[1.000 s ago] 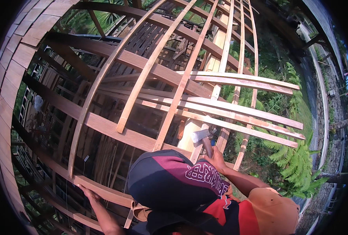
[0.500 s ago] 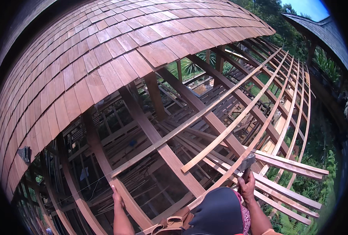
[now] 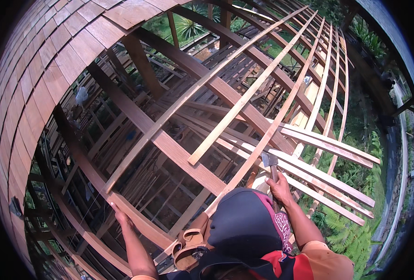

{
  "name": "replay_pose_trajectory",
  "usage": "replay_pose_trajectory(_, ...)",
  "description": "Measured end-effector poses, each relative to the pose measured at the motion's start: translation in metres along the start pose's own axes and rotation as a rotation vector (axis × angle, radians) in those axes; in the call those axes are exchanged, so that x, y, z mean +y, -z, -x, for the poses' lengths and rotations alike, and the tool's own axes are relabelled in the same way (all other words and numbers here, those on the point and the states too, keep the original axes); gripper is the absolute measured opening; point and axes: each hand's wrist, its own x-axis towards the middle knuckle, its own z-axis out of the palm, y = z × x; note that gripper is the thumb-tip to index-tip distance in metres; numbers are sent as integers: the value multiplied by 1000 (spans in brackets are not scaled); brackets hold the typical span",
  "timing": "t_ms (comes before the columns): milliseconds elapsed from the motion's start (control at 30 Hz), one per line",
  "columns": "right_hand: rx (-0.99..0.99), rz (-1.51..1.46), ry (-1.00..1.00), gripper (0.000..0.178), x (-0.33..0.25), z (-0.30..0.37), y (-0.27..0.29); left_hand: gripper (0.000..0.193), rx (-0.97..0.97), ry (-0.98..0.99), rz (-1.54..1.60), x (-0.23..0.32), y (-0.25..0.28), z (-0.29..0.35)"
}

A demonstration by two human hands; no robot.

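Observation:
My left hand (image 3: pixel 121 216) lies along a brown rafter (image 3: pixel 144 221), fingers stretched out, just below the end of a pale batten (image 3: pixel 134 151). At the right, my right hand (image 3: pixel 280 187) is closed round the handle of a hatchet-like tool. Its grey steel head (image 3: pixel 270 160) points up, close to another long batten (image 3: pixel 251 163) and above several stacked light strips (image 3: pixel 319 179). Black cloth (image 3: pixel 244 219) with a pink patterned side stands between my arms and hides part of the tool's handle. A brown strapped item (image 3: pixel 188 247) sits beside it.
Overlapping wooden shingles (image 3: pixel 48 60) cover the roof at the upper left. Bare rafters and battens cross deep openings, with timber lying far below. A shorter batten (image 3: pixel 225 128) ends over a rafter. Ferns (image 3: pixel 344 233) grow beyond the right edge.
The view has swung, so the roof frame sits further left and higher. My left hand stays at the same rafter. My right hand still grips the tool, whose head is now tilted differently.

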Motion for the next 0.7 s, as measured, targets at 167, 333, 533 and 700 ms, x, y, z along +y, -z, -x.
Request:
replay_pose_trajectory(167,-77,-107,-27,37,59,15,-47,94,-34,-20,-70,6,24,1)
replay_pose_trajectory(333,-47,-139,239,30,-47,32,-79,96,-294,466,-1208,137,31,39)
replay_pose_trajectory(533,-616,-443,516,44,-173,-34,-111,68,-484,-546,-1602,270,75,117)
replay_pose_trajectory(700,-927,-500,743,45,-344,61,-208,75,-802,-695,-656,238,87,218)
